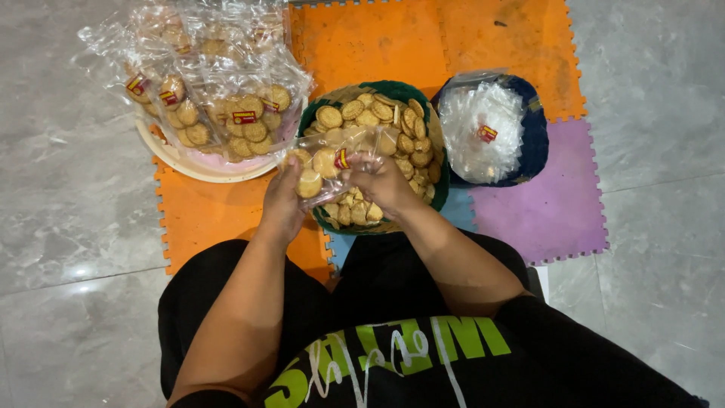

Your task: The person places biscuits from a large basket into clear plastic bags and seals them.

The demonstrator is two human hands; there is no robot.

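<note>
My left hand (281, 204) grips the lower side of a clear plastic bag (330, 165) that holds a few round tan biscuits. My right hand (382, 183) pinches the same bag from its right side, near a small red and yellow label. Both hands hover over a green woven basket (438, 181) filled with loose round biscuits (377, 115). The bag hides part of the basket's front contents.
A pale round tray (189, 168) at the left carries a heap of filled biscuit bags (219, 83). A dark blue bowl (535, 132) at the right holds empty clear bags (479, 128). Orange and purple foam mats (529, 204) lie on a grey marble floor (68, 189).
</note>
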